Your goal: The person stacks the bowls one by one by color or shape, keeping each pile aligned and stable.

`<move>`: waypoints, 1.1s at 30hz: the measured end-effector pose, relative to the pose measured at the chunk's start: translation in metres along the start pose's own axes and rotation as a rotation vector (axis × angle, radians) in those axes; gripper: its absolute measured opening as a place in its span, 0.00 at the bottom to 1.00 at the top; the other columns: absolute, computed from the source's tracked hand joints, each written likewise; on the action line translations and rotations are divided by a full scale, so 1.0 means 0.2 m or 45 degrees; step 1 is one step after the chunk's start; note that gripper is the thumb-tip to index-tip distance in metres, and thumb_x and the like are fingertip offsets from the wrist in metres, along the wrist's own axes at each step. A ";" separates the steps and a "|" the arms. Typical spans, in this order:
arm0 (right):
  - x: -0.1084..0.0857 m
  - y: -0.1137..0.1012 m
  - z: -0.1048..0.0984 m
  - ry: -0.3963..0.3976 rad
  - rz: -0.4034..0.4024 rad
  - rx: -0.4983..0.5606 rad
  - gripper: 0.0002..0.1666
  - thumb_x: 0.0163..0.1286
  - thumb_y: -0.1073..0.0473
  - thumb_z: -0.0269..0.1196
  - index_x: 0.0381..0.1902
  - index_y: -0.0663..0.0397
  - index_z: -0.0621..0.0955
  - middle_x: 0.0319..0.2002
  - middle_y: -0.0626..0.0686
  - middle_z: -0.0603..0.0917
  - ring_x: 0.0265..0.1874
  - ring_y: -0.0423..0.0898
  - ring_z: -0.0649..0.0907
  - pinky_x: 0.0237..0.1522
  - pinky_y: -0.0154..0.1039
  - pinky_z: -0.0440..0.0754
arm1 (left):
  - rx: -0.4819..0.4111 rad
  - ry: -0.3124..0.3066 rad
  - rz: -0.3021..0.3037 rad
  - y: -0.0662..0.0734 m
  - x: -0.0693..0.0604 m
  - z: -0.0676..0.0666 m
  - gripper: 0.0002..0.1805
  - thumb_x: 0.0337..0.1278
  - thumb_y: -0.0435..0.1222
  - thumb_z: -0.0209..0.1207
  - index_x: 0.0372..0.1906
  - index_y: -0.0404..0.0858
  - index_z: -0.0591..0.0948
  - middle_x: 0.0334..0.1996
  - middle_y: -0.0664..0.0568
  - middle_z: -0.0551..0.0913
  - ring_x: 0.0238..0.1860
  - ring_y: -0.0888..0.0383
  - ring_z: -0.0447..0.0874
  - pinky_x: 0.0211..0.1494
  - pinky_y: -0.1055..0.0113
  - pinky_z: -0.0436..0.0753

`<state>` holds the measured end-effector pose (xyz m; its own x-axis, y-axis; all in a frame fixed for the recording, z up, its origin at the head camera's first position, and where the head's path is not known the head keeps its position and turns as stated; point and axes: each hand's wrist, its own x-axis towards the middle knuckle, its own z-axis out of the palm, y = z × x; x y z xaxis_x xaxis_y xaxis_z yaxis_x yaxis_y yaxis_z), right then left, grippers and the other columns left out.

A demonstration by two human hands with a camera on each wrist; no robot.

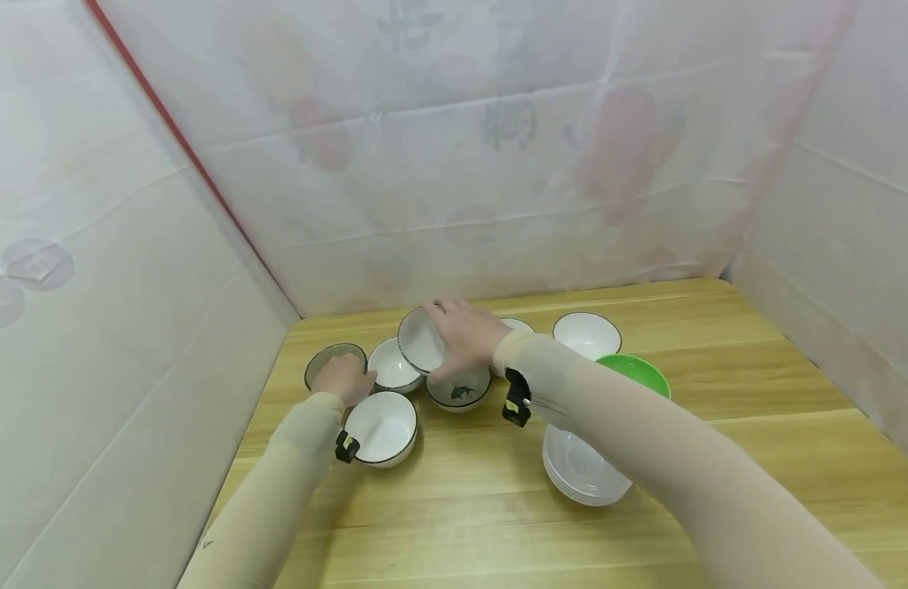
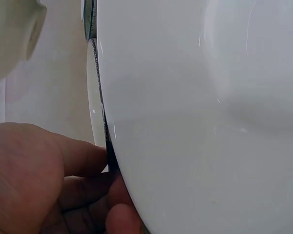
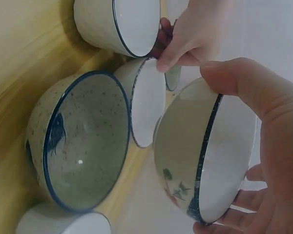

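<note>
In the head view my right hand grips a white bowl by its rim, thumb on one side and fingers on the other. The right wrist view shows this bowl tilted, with a dark speckled rim and a small painted flower outside. Below it stands a speckled bowl with a dark fish motif. My left hand reaches between bowls; its thumb and curled fingers pinch the rim of another white bowl. A large white bowl partly hides those fingers. A greyish bowl lies behind the left hand.
On the right, a stack of white dishes stands near a green bowl, partly behind my right forearm. A white bowl sits farther back, and another shows behind the right wrist. Sheeted walls border the wooden table.
</note>
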<state>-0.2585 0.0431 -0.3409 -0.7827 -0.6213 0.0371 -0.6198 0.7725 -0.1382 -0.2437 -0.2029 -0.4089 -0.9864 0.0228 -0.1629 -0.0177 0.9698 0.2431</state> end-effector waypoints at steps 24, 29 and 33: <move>0.24 -0.13 0.31 0.074 0.021 0.183 0.71 0.40 0.29 0.72 0.75 0.54 0.54 0.70 0.55 0.62 0.65 0.52 0.67 0.60 0.49 0.72 | -0.023 -0.001 -0.005 -0.02 -0.02 -0.02 0.16 0.66 0.44 0.51 0.28 0.37 0.78 0.22 0.48 0.77 0.23 0.52 0.75 0.24 0.62 0.73; 0.25 -0.14 0.31 0.048 0.030 0.202 0.71 0.41 0.30 0.71 0.75 0.54 0.52 0.71 0.55 0.61 0.66 0.51 0.66 0.62 0.48 0.71 | -0.010 0.006 -0.011 -0.02 -0.02 -0.02 0.15 0.65 0.43 0.52 0.33 0.34 0.79 0.24 0.47 0.77 0.25 0.51 0.76 0.26 0.60 0.75; 0.26 -0.14 0.32 0.045 0.033 0.217 0.70 0.42 0.31 0.71 0.75 0.54 0.53 0.70 0.54 0.62 0.65 0.50 0.67 0.60 0.46 0.73 | -0.001 0.012 -0.006 -0.02 -0.02 -0.02 0.17 0.65 0.42 0.52 0.39 0.31 0.81 0.25 0.46 0.79 0.25 0.50 0.76 0.27 0.59 0.76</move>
<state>-0.2781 -0.0195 -0.3983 -0.8017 -0.5942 0.0653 -0.5829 0.7530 -0.3053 -0.2403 -0.2084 -0.4063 -0.9877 0.0164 -0.1552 -0.0221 0.9698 0.2430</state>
